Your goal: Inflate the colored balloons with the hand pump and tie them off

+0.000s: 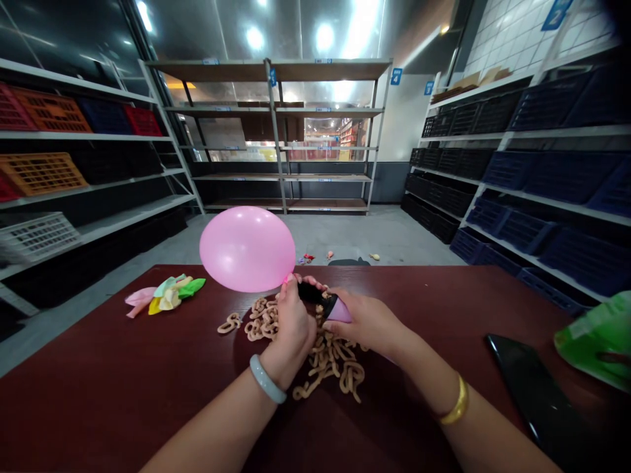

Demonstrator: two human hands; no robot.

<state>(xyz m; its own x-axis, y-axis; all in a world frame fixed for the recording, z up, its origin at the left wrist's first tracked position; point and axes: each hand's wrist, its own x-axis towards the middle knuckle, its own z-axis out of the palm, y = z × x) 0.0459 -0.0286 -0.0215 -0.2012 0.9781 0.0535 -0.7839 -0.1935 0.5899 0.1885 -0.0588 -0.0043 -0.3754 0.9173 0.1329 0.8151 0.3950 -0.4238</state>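
Over toward the left edge of the dark red table there's a little heap of uninflated balloons, pink, yellow and green, just lying flat on the wood, well apart from the hands.

Next along, nearer the far edge, is the pink balloon, blown up nice and round, its underside sitting right down at the tabletop. Its neck points right, and that's where the left hand comes in: fingers curled tight around the neck, pinching it where it meets the black nozzle. Jade-coloured bangle on that wrist.

Under and around both hands, about the middle of the table, there's a scatter of tan rubber bands, loose loops spread out toward the near edge, some touching the left hand.

The small hand pump is black at the tip with a pale purple body, lying nearly level, tip into the balloon neck. The right hand is wrapped closed around the purple part, so most of the body is hidden in the palm. Gold bangle on that wrist.

Further right, near the right edge, a black phone lies flat, screen dark. Past it, at the right edge, there's a green plastic bag, crumpled; can't tell what's in it.

Behind the table it's metal shelving on all sides with crates, and a few balloon scraps on the floor just beyond the far edge.
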